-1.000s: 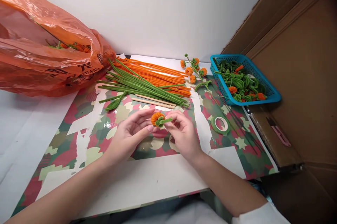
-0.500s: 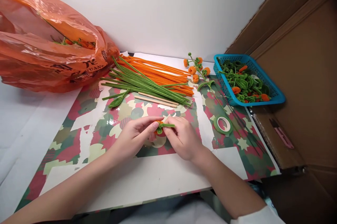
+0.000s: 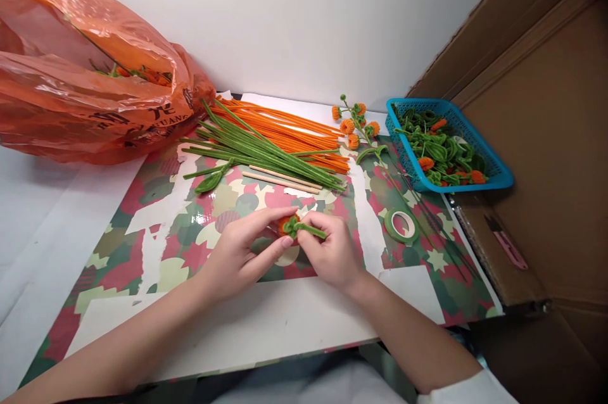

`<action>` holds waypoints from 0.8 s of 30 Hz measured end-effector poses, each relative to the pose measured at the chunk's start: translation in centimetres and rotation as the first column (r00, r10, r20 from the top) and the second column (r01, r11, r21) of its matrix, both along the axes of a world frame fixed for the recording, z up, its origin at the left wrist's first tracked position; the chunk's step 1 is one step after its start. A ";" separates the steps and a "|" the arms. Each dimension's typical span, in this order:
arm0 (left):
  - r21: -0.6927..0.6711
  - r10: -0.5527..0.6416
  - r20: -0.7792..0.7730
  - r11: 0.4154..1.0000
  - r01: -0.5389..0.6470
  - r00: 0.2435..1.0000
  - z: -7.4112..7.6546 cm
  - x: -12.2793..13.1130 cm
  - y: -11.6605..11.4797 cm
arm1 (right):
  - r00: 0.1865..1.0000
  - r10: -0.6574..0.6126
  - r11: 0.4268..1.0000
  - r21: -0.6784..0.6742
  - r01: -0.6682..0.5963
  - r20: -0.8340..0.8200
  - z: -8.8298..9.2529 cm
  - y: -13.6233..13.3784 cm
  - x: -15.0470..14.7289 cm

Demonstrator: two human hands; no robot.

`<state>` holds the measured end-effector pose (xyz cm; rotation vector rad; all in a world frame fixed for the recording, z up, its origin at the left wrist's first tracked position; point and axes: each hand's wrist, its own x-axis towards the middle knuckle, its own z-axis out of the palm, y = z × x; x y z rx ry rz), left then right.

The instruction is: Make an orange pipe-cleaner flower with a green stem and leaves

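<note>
A small pipe-cleaner flower (image 3: 284, 227), orange with a green base and a short green stem, is between my hands above the patterned mat. My right hand (image 3: 331, 251) pinches its stem between thumb and bent forefinger. Around the flower head, my left hand (image 3: 237, 252) has its thumb and forefinger spread apart, the thumb tip close to the lower edge. The other left fingers are partly hidden behind. Beyond the hands lie green pipe cleaners (image 3: 270, 152), orange pipe cleaners (image 3: 285, 122), two thin wooden sticks (image 3: 280, 183) and a green pipe-cleaner leaf (image 3: 209, 183).
A roll of green tape (image 3: 401, 226) and a stem with several orange flowers (image 3: 352, 125) lie to the right. Behind them stands a blue basket (image 3: 463, 189) of green and orange pieces. Pink-handled snips (image 3: 510, 250) rest on cardboard. An orange plastic bag (image 3: 95, 94) fills the left.
My left thumb and forefinger have opened away from the flower, showing more of its green base. The stem in my right hand now slants down to the right.
</note>
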<state>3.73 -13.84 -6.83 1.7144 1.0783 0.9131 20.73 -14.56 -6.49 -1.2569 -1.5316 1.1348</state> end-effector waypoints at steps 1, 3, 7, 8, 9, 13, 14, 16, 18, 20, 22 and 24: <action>-0.049 0.009 0.071 0.999 -0.005 0.997 0.0 0.1 0.0 | 1.000 -0.017 1.000 0.013 0.017 -0.016 0.0 -0.1 -0.1; -0.173 0.047 0.208 0.985 -0.011 0.977 0.0 0.4 0.0 | 1.000 -0.006 1.000 0.029 0.006 -0.023 0.0 -0.1 -0.1; -0.356 0.113 0.334 0.934 0.014 0.936 0.4 0.7 0.1 | 0.980 0.119 0.982 0.126 -0.140 0.160 0.1 0.2 0.5; -0.379 0.131 0.335 0.925 0.006 0.933 0.5 0.7 0.2 | 0.958 0.165 0.965 0.162 -0.206 0.236 0.3 0.3 0.7; -0.394 0.151 0.327 0.919 -0.010 0.933 0.6 0.7 0.3 | 0.928 0.205 0.944 0.187 -0.271 0.309 0.4 0.5 1.0; -0.400 0.194 0.259 0.913 -0.078 0.946 0.6 0.5 0.4 | 0.884 0.204 0.921 0.224 -0.319 0.421 1.0 1.0 1.8; -0.401 0.192 0.248 0.913 -0.080 0.949 0.5 0.5 0.4 | 0.893 0.167 0.931 0.232 -0.282 0.418 1.1 1.1 1.8; -0.394 0.177 0.243 0.917 -0.070 0.954 0.2 0.5 0.4 | 0.890 0.108 0.943 0.238 -0.233 0.444 1.0 1.1 1.7; -0.350 0.155 0.246 0.935 -0.061 0.957 -0.1 0.6 0.3 | 0.849 0.074 0.947 0.229 -0.224 0.523 0.8 1.0 1.4; -0.280 0.132 0.220 0.958 -0.067 0.967 -0.4 0.6 0.2 | 0.798 0.059 0.945 0.225 -0.239 0.600 0.4 0.9 1.1; -0.218 0.115 0.157 0.973 -0.079 0.981 -0.4 0.6 0.1 | 0.767 0.053 0.937 0.233 -0.259 0.639 0.1 0.8 0.9; -0.171 0.095 0.098 0.982 -0.078 0.991 -0.3 0.5 0.0 | 0.773 0.063 0.928 0.248 -0.278 0.631 0.0 0.8 0.9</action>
